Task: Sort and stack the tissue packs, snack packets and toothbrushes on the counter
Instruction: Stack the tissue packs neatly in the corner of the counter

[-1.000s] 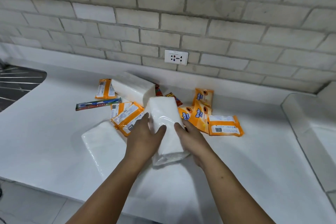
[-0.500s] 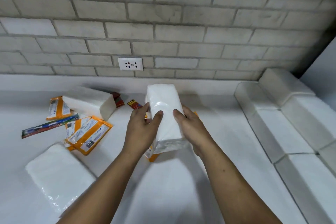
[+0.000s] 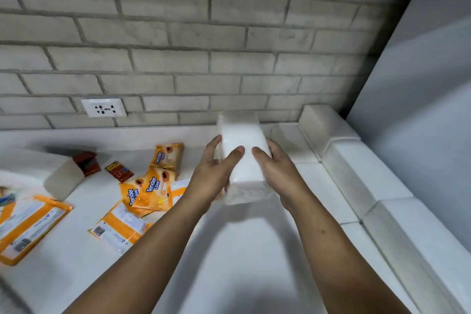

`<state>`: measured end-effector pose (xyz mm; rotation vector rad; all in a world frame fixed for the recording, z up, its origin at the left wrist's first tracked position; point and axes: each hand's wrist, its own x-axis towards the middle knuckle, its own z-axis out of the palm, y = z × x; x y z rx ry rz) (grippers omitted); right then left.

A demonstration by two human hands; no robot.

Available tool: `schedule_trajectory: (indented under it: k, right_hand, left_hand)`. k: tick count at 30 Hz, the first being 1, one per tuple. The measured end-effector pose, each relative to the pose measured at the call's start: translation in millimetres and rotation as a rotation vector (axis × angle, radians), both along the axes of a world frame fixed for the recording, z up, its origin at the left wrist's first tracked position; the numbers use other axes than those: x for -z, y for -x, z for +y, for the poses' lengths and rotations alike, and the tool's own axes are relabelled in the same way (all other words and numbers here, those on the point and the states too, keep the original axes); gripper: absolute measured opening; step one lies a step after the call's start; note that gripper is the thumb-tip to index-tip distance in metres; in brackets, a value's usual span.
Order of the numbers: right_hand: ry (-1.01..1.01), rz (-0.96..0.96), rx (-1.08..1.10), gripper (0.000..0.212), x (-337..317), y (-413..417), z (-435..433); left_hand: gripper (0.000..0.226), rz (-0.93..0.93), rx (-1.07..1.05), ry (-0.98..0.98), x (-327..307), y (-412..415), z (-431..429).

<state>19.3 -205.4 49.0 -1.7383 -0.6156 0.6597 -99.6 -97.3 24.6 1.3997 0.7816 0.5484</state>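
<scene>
A white tissue pack point(image 3: 242, 145) is held above the white counter point(image 3: 254, 250), toward its right back corner. My left hand point(image 3: 216, 176) grips its left side and my right hand point(image 3: 277, 173) grips its right side, thumbs on top. Another white tissue pack point(image 3: 51, 173) lies at the left. Several orange snack packets point(image 3: 153, 186) are scattered left of my hands, one large orange packet point(image 3: 28, 227) near the left edge. Two small red packets point(image 3: 119, 171) lie near the back. A toothbrush tip point(image 3: 6, 199) shows at the far left edge.
A raised white ledge point(image 3: 356, 173) runs along the counter's right side below a white panel point(image 3: 420, 109). A grey brick wall with a white socket point(image 3: 104, 107) stands behind the counter.
Both hands have carried the tissue pack up and to the right, away from the pile toward the back right corner. The view has turned right, so the third tissue pack has left the frame.
</scene>
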Motion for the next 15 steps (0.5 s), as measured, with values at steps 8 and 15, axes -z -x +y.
schedule_trajectory:
  k: [8,15]
  right_hand:
    - [0.128,-0.135,0.01,0.026,-7,-99,-34]
    - [0.25,-0.428,0.06,0.045,-2,-174,-38]
  left_hand:
    - [0.082,-0.018,0.044,0.12,3,-104,-22]
    - [0.092,-0.027,0.017,0.202,11,-189,-30]
